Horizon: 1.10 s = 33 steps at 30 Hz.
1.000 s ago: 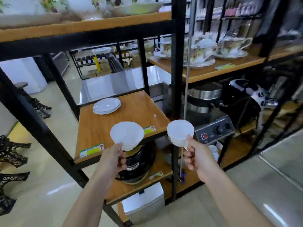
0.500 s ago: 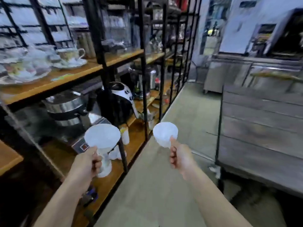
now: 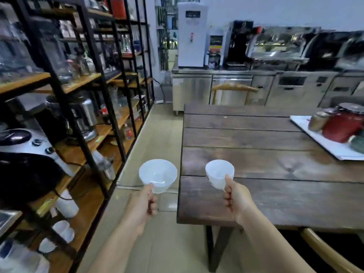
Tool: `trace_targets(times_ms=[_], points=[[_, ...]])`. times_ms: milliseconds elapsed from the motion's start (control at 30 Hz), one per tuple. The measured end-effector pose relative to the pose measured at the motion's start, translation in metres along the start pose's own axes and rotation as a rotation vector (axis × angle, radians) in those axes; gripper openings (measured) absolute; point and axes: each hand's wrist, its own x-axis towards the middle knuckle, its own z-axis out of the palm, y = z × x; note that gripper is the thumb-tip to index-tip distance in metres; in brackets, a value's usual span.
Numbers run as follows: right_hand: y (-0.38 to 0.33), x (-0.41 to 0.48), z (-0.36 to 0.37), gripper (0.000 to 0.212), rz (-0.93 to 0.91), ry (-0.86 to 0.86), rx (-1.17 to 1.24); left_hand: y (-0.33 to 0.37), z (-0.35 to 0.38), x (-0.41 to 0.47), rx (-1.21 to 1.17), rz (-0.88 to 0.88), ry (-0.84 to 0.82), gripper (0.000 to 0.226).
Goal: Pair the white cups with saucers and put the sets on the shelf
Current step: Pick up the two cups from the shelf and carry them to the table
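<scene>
A: Shelf now along left edge of view, no longer ahead; saucers out of sight.
B: Left hand clamped on left cup, over floor beside desk.
A: Right hand clamped on right cup, above desk's near-left corner.
B: Turned away from shelf; pairing apparently not yet done.

My fingers hid both cups' handles. Left of my left hand, the shelf goods blurred; the tray beyond my right hand was cropped.
</scene>
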Motion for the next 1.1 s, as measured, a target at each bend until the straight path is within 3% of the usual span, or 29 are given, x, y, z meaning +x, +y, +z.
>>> trace_targets(times_ms=[333,567,833,1100], points=[[-0.016,0.093,-0.059,0.044,0.127,0.19,0.145,-0.002,0.116,0.097,0.176,-0.284,-0.2,0.042],[-0.034,0.14,-0.082,0.044,0.171,0.281,0.22,-0.006,0.174,0.138,0.275,-0.347,-0.227,0.042],[-0.051,0.204,-0.11,0.043,0.213,0.257,0.23,-0.019,0.229,0.171,0.405,-0.374,-0.22,0.051],[-0.061,0.259,-0.15,0.044,0.238,0.181,0.252,-0.034,0.285,0.184,0.276,-0.458,-0.134,0.046]])
